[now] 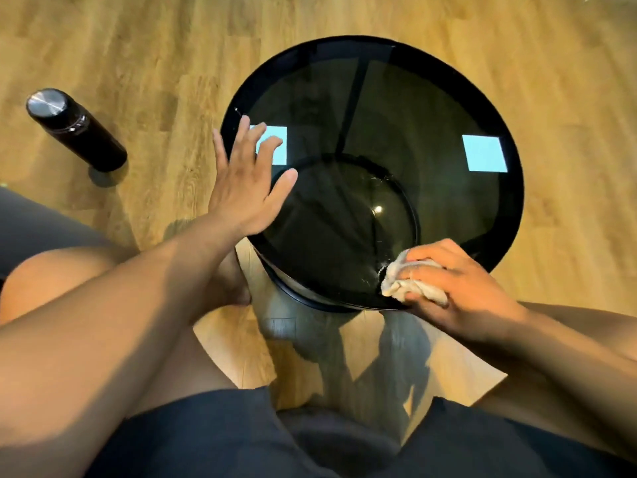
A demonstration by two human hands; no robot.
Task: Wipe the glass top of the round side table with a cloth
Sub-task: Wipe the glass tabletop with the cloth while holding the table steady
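Right hand (462, 288) bunches the white cloth (408, 282) against the smoked-glass top (431, 132)'s near rim; left hand (246, 188), fingers spread flat, steadies the far side.

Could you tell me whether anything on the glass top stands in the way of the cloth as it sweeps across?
Only the left hand, resting flat with fingers spread on the left edge of the glass top. The right hand presses the cloth at the near rim; the remaining glass shows only reflections.
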